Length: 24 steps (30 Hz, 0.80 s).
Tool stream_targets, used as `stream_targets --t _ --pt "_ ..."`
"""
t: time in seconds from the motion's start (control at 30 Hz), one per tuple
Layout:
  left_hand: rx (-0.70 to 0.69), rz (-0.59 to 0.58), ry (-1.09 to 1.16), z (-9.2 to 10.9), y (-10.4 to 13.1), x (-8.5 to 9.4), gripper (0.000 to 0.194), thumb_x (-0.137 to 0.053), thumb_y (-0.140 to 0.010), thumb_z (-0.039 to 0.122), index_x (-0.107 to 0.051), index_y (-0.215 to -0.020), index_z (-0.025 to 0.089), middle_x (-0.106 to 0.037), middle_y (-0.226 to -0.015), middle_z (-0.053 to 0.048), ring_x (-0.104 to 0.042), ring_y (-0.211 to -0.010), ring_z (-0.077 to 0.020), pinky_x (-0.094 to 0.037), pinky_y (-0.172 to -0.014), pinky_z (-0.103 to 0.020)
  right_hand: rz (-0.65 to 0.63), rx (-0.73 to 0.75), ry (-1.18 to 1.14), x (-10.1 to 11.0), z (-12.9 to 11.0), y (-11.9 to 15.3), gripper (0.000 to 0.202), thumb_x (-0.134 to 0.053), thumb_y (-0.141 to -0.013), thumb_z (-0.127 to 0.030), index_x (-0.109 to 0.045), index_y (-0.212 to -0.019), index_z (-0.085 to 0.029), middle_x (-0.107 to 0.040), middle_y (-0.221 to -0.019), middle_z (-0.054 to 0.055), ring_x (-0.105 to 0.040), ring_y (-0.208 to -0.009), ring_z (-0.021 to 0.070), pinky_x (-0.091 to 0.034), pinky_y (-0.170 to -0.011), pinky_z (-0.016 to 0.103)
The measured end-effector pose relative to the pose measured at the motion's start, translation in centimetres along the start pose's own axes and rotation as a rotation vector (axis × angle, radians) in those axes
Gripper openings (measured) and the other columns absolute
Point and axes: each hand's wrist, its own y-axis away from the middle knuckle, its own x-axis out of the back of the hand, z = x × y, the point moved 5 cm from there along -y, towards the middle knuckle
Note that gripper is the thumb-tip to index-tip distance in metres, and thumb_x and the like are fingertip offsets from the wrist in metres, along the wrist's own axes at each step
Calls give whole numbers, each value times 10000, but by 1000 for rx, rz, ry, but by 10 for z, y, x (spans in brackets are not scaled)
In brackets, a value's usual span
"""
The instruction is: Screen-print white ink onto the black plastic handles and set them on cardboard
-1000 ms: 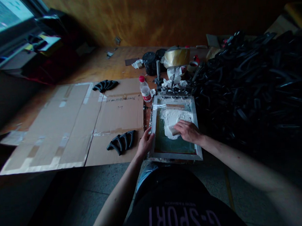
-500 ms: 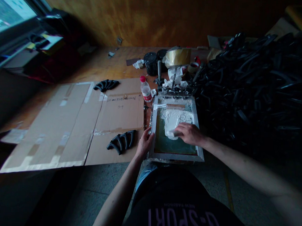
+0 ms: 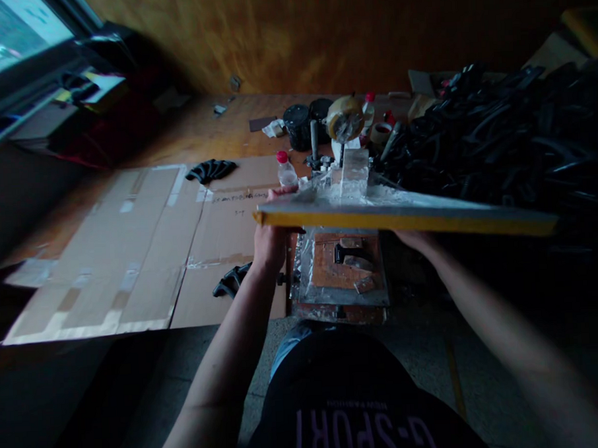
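Partly curled left hand (image 3: 270, 243) around frame (image 3: 402, 220)

From here I see the tilted frame (image 3: 408, 218) above the board (image 3: 326, 275) bearing one part (image 3: 338, 254); cardboard (image 3: 106, 245) left, pots (image 3: 297, 128) behind, probably similar parts (image 3: 503, 136) heaped right.

Head-worn view, forward-down over bench (image 3: 230, 134)

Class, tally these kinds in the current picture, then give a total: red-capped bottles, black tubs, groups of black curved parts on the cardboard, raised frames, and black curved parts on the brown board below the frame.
Red-capped bottles: 2
Black tubs: 2
Groups on the cardboard: 2
Raised frame: 1
Part on the brown board: 1
Total: 8
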Motion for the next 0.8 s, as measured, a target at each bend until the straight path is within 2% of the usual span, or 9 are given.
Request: stream_targets --t 0.1,0.17,0.23,0.33,0.4,0.47,0.57,0.7,0.8 --pt "26 -15 42 11 -16 -13 585 -383 -913 640 -574 -1217 178 -691 -952 -77 -676 -837 -162 -500 -593 -225 -158 166 136 -48 -34 40 300 -721 -793 -445 -664 -734 -155 -680 -790 62 -621 -773 189 -500 -725 284" --pt "54 37 89 3 -9 -14 614 -362 -911 658 -530 -1272 191 -704 -977 -88 -685 -845 -164 -503 -589 -223 -224 177 249 -66 -53 51 216 -704 -831 -353 -637 -816 -148 -685 -901 118 -626 -897 238 -481 -795 324" --pt "198 39 107 -26 15 -19 623 -426 -881 671 -533 -1263 190 -717 -991 -106 -694 -821 -180 -499 -557 -226 -304 81 272 -72 -64 54 141 -610 -903 -277 -605 -913 -136 -684 -912 143 -633 -890 248 -468 -769 326" --pt "691 -196 78 -92 79 -39 653 -560 -796 689 -596 -1177 159 -723 -1009 -176 -709 -822 -259 -511 -520 -274 -356 -30 183 -71 -90 59 152 -521 -955 -264 -568 -1005 -128 -676 -907 146 -633 -867 248 -454 -744 328" --pt "837 -258 128 -123 115 -48 625 -538 -804 694 -609 -1141 172 -704 -1099 -189 -703 -932 -296 -556 -602 -328 -317 49 84 -70 -118 67 135 -518 -958 -266 -567 -988 -144 -661 -943 136 -612 -938 248 -449 -811 339" --pt "836 -184 178 -138 131 -42 570 -509 -824 676 -609 -1076 174 -688 -1150 -173 -690 -1008 -298 -574 -689 -364 -304 227 -35 -70 -143 77 99 -512 -960 -244 -578 -963 -171 -649 -977 106 -582 -994 226 -436 -877 336" --pt "750 54 77 -145 131 9 484 -516 -828 612 -573 -1001 164 -690 -1124 -144 -710 -959 -276 -578 -704 -356 -334 348 -74 -58 -127 84 176 -477 -940 -117 -619 -997 -203 -641 -1016 63 -550 -1019 192 -431 -896 310" --pt "633 439 -236 -150 130 133 362 -416 -882 523 -520 -961 186 -698 -932 -86 -729 -799 -235 -588 -658 -345 -422 15 299 -23 -9 85 231 -524 -856 -76 -693 -931 -214 -646 -1068 110 -545 -1050 248 -433 -870 369" --pt "727 550 -613 -161 142 207 347 -280 -908 410 -520 -983 172 -662 -733 -77 -721 -705 -237 -588 -624 -354 -566 -166 546 -7 67 99 206 -538 -828 -98 -719 -814 -195 -648 -1115 160 -557 -1050 289 -435 -832 407"
